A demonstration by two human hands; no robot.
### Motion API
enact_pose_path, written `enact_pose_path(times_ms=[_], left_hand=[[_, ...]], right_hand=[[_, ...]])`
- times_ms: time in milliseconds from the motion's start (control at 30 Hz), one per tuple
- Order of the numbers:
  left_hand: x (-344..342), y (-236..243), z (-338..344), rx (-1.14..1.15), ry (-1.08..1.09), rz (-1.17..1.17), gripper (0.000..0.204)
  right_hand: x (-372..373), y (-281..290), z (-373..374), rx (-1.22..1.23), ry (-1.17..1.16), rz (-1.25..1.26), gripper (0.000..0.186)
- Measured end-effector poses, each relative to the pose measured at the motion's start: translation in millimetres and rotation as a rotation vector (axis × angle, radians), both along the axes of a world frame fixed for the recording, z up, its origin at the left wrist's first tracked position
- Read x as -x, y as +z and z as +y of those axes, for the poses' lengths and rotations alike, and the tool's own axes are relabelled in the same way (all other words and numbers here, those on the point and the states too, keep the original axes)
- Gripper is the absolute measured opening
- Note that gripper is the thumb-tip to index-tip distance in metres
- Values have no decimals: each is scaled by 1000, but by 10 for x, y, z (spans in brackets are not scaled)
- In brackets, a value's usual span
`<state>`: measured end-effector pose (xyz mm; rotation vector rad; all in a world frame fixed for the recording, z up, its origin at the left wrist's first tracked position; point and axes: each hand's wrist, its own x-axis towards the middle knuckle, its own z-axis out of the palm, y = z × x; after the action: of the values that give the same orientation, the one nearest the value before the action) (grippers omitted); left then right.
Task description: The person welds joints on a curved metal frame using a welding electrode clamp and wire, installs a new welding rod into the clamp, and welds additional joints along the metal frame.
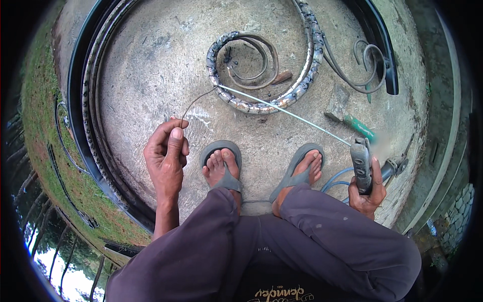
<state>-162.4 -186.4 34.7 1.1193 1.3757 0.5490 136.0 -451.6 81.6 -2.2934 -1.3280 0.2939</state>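
My right hand (368,197) grips a welding electrode holder (361,168) at the right. Clamped in its jaws is a pale welding rod (287,115), slanting up and left to the metal spiral. My left hand (168,156) pinches a thin bent brown wire (190,104) between thumb and fingertips. The far end of this wire meets the rod's tip beside the spiral's left outer curve. The metal scroll (241,105) lies on the concrete, its round bars joined by dark, lumpy weld spots. Whether rod or wire touches the scroll, I cannot tell.
A hammer (354,121) with a green handle lies right of the scroll. A blue cable (334,181) runs beside my right foot. A large curved black metal frame (83,136) bounds the left side, with grass (45,121) beyond. A smaller bar curl (372,63) lies far right.
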Motion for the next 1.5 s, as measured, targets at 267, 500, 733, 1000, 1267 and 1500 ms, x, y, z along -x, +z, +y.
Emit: enact_pose_path(times_ms=[267,500,733,1000,1267,1500], left_hand=[[13,1,-5,9,-11,15,23],[48,9,7,-2,13,-2,22],[50,-34,-17,-25,49,-49,22],[60,2,1,7,-5,-12,24],[64,-3,-6,1,-18,-15,22],[51,9,-9,5,-15,11,20]], right_hand=[[-11,-3,4,10,23,2,75],[-11,29,60,0,37,-15,75],[-20,18,36,10,43,2,74],[-20,15,-19,15,29,-37,73],[-4,15,19,5,23,-7,75],[-12,-15,-25,25,9,8,76]])
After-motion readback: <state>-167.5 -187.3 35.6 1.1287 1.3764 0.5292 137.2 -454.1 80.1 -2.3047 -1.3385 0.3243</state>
